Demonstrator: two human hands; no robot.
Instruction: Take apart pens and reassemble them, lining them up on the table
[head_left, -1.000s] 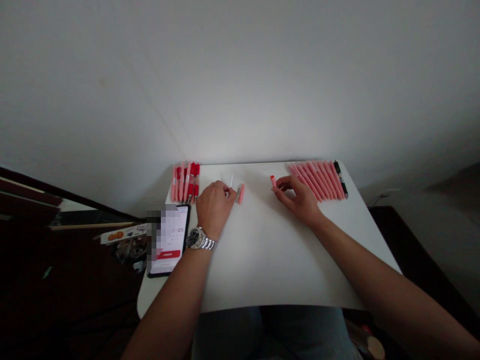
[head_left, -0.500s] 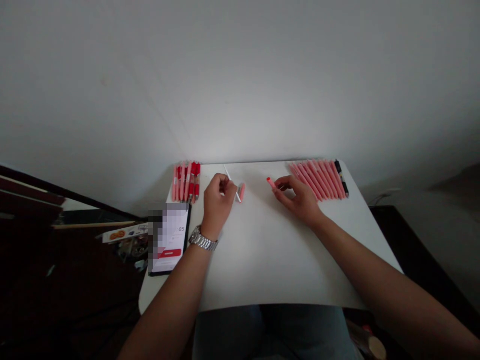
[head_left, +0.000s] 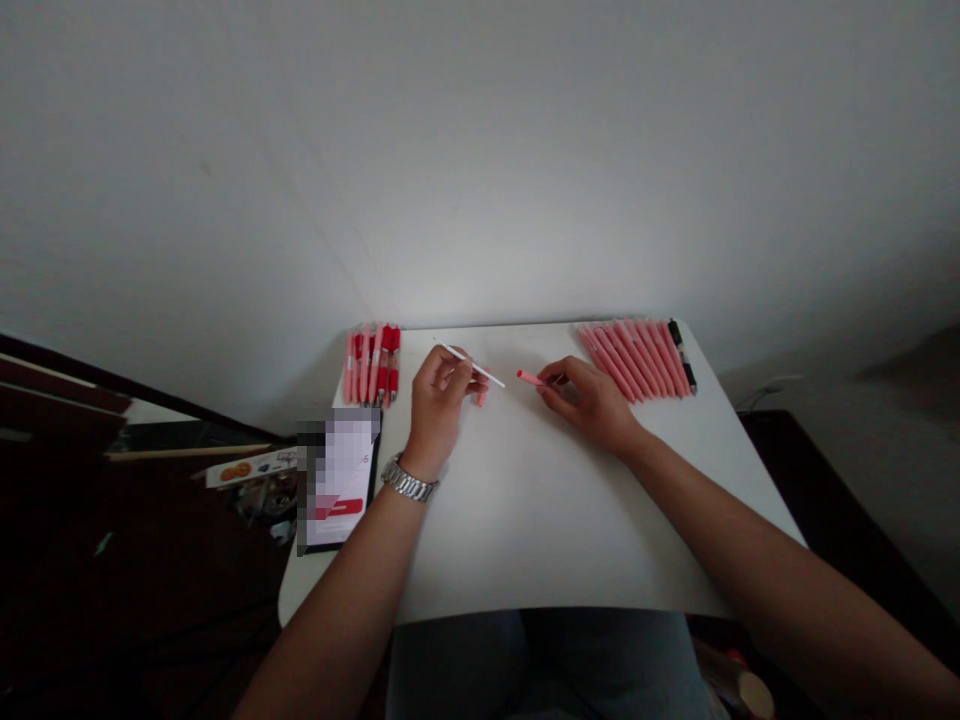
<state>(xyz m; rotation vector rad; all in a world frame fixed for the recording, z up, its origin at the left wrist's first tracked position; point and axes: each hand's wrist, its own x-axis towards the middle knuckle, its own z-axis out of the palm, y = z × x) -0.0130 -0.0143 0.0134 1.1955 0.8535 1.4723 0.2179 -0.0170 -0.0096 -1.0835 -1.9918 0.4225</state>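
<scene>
Pinched in my left hand (head_left: 442,392) is a thin white refill (head_left: 487,375), slanting down to the right. A short pink pen part (head_left: 481,397) shows just below it at my fingertips; whether it is held or lies on the table I cannot tell. My right hand (head_left: 592,400) grips a pink pen barrel (head_left: 529,377), its end pointing left towards the refill. A gap separates the barrel and the refill. Beyond my right hand lies a row of several pink pens (head_left: 637,358), with a black pen (head_left: 683,357) at its right end.
Several pink and red pens (head_left: 373,364) lie at the table's back left. A phone (head_left: 349,480) lies on the left edge of the white table (head_left: 555,540), beside my left forearm. The wall (head_left: 480,180) stands directly behind the table.
The refill in my left hand has tilted flatter, its lower end now further right. My right hand has turned the barrel flatter and brought its tip slightly left.
</scene>
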